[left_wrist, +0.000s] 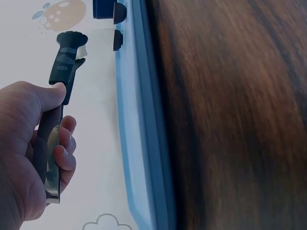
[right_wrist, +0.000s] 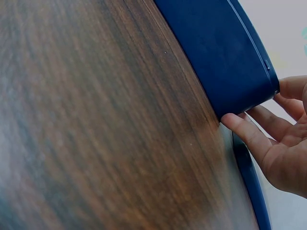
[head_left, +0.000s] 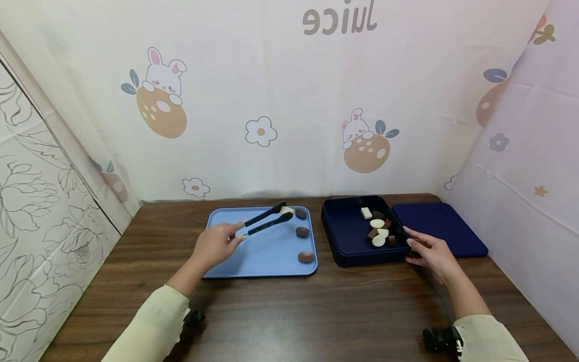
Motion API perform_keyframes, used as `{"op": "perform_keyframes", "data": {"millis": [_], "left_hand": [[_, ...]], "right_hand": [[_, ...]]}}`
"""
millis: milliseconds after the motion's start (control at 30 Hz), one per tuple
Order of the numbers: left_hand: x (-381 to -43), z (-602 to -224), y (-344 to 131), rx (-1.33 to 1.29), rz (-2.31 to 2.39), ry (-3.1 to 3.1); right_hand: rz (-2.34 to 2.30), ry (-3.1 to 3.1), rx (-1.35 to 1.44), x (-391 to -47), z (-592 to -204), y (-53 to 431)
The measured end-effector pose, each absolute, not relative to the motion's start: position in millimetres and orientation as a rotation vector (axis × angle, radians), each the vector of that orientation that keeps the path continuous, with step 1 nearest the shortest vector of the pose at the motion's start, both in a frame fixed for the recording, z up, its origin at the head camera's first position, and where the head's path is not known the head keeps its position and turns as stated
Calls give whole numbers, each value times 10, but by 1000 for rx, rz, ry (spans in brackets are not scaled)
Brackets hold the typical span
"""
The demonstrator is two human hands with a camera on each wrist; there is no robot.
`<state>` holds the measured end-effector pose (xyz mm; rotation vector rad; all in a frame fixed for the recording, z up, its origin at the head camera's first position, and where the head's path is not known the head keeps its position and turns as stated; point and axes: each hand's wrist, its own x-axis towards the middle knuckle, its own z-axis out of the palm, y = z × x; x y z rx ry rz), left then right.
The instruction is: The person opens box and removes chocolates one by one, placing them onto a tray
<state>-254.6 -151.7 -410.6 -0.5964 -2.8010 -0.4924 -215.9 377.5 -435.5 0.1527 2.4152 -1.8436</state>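
Observation:
My left hand (head_left: pixel 217 245) grips a pair of black-tipped tongs (head_left: pixel 271 224) above the light blue tray (head_left: pixel 262 256). Between the tong tips is a small white piece (head_left: pixel 287 210), which looks like white chocolate. Three brown oval pieces (head_left: pixel 302 232), like chocolates, lie in a column along the tray's right side. My right hand (head_left: pixel 433 255) touches the right outer side of a navy box (head_left: pixel 366 259), its fingers fairly straight near the rim and front corner. Inside that box, several white (head_left: pixel 377 223) and brown pieces (head_left: pixel 372 234) are gathered toward the right.
A flat navy lid or tray (head_left: pixel 452 229) lies right of the box, behind my right hand. The wooden table (head_left: pixel 316 306) runs back to a patterned curtain (head_left: pixel 217 125). Black devices sit at both wrists.

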Motion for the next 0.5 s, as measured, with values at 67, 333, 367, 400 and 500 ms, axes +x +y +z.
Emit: {"op": "perform_keyframes", "data": {"millis": [67,333,367,400,500], "left_hand": [[-2558,-4119,-1519,-577,-498,-2816],[-2640,-4193,-1535,-529,-501,-2872],[-2650,-4203,-1534,-526,-493,-2880],[-2660,-4211,-1532,-523,-487,-2889],[-2691,-4225,-1527,-505,-461,-2919]], "right_hand": [[-1847,2413,148,-2160,-4354,3778],[-1855,2406,154,-2159,-4351,3778],[-1856,2406,153,-2159,-4351,3778],[-1858,2404,150,-2159,-4351,3778],[-1872,2394,148,-2157,-4351,3778]]}}
